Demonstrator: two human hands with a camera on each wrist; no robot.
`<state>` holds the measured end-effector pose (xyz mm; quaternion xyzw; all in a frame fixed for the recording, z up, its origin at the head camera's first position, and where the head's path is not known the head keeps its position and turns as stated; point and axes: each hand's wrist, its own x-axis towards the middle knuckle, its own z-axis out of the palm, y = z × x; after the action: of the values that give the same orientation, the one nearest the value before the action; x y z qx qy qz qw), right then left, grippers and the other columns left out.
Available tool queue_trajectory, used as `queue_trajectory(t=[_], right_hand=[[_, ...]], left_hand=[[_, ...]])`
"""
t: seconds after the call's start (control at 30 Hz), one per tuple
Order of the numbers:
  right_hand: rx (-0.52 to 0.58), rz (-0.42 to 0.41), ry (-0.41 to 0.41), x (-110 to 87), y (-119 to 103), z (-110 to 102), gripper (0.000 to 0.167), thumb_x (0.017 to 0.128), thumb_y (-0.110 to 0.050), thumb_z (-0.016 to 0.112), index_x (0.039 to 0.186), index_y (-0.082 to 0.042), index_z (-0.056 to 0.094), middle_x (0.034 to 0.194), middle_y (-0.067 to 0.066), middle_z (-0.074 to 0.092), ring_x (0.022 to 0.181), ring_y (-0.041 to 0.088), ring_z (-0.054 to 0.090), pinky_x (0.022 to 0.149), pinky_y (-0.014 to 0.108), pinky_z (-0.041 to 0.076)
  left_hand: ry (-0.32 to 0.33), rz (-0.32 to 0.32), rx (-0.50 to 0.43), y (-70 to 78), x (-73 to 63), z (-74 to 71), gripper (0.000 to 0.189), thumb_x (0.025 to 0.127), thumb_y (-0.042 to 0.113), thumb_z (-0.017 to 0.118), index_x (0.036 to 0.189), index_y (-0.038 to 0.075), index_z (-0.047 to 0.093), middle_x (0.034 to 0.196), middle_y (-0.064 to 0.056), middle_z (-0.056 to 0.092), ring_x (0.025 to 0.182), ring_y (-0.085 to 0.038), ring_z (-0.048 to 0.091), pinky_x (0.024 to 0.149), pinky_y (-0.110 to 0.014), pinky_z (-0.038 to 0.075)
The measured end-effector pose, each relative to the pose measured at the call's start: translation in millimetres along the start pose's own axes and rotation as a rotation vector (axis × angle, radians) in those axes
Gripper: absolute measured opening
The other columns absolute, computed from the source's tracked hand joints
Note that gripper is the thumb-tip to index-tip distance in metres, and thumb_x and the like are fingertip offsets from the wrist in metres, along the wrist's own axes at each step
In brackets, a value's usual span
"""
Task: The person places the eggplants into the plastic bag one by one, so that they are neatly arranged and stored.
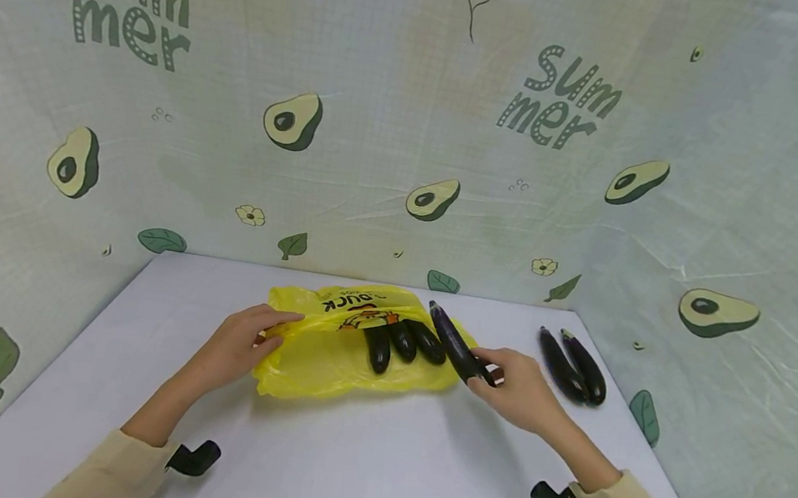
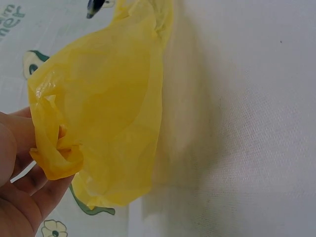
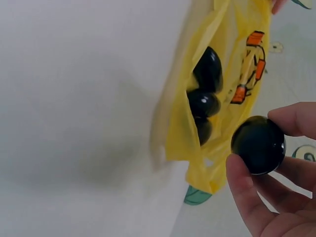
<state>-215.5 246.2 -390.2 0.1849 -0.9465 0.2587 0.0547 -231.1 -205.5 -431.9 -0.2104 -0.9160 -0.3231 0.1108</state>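
Left hand (image 1: pixel 245 338): fingers pinch yellow bag (image 1: pixel 323 365) holding three eggplants (image 1: pixel 403 340). Right hand (image 1: pixel 515 388): fingers pinch fourth eggplant (image 1: pixel 457 348) by thick end. Two further eggplants (image 1: pixel 564 370) lie on surface (image 1: pixel 355 470).

Yellow bag (image 1: pixel 324 357): mouth gapes toward the near side; entry possible left of the three eggplants (image 1: pixel 402 342) obstructing its centre-right.
Bag's left end: barred by the gripping left hand (image 1: pixel 247 338).
Bag's right end: obstructed by right hand (image 1: pixel 513 388) and held eggplant (image 1: pixel 458 346).
Tabletop (image 1: pixel 369 472): passable before the bag.
Right side: eggplant pair (image 1: pixel 564 372) obstructs.
Rear: printed cloth (image 1: pixel 342 220) closes passage.
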Motion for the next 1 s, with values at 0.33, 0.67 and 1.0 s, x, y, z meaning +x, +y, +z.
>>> queue_trajectory(t=[0.33, 0.67, 1.0], right_hand=[[0.063, -0.038, -0.08, 5.4, -23, 11, 0.047, 0.093, -0.017, 0.08, 0.137, -0.002, 0.071, 0.122, 0.012, 0.074, 0.089, 0.018, 0.067, 0.064, 0.025, 0.054], [0.071, -0.088, -0.132, 11.9, -36, 25, 0.046, 0.093, -0.017, 0.079, 0.136, -0.003, 0.071, 0.121, 0.012, 0.075, 0.089, 0.017, 0.067, 0.065, 0.023, 0.055], [0.059, -0.099, -0.19, 18.8, -48, 38, 0.045, 0.093, -0.019, 0.079, 0.136, -0.007, 0.072, 0.119, 0.006, 0.075, 0.09, 0.013, 0.063, 0.07, 0.025, 0.056]], left_hand=[[0.001, -0.005, 0.005, 0.3, 0.6, 0.8, 0.05, 0.098, -0.001, 0.073, 0.144, 0.017, 0.067, 0.128, -0.007, 0.069, 0.107, -0.021, 0.065, 0.088, -0.037, 0.064], [0.01, 0.002, -0.003, 3.3, -0.2, 0.6, 0.05, 0.097, -0.003, 0.074, 0.143, 0.016, 0.068, 0.127, -0.008, 0.07, 0.106, -0.023, 0.066, 0.087, -0.039, 0.064], [0.007, -0.01, -0.004, 2.9, 0.7, 0.0, 0.05, 0.097, -0.001, 0.074, 0.143, 0.017, 0.068, 0.127, -0.006, 0.069, 0.106, -0.021, 0.066, 0.087, -0.037, 0.064]])
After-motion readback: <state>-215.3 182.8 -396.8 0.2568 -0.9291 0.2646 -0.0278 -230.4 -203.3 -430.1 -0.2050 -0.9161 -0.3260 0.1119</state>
